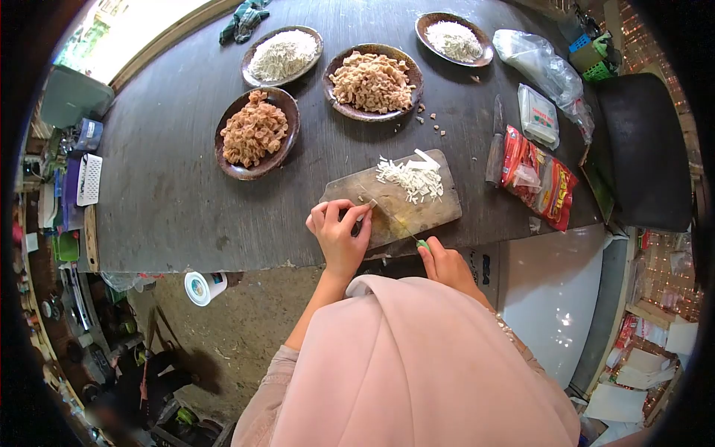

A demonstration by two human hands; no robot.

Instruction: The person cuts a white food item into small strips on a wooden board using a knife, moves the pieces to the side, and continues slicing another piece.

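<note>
My right hand point(445, 264) is closed round the green handle of a knife point(423, 244). The knife's thin blade slants up and left across a wooden cutting board point(441, 214). At the board's left side, my left hand point(341, 237) has its fingers bent and pinched by the blade's tip. A small pale piece seems to be at those fingertips, too small to name. On the upper right of the board lies a pile of chopped white strips point(412, 179), with a longer white stick point(427, 159) at its top edge.
Beyond the board stand plates of brown curled pieces point(255, 131), tan cubes point(372, 80) and white shreds point(283, 55), point(453, 41). A second knife point(494, 149), a red packet point(538, 179) and plastic bags point(540, 67) lie right. A white bucket point(205, 287) is below the table edge.
</note>
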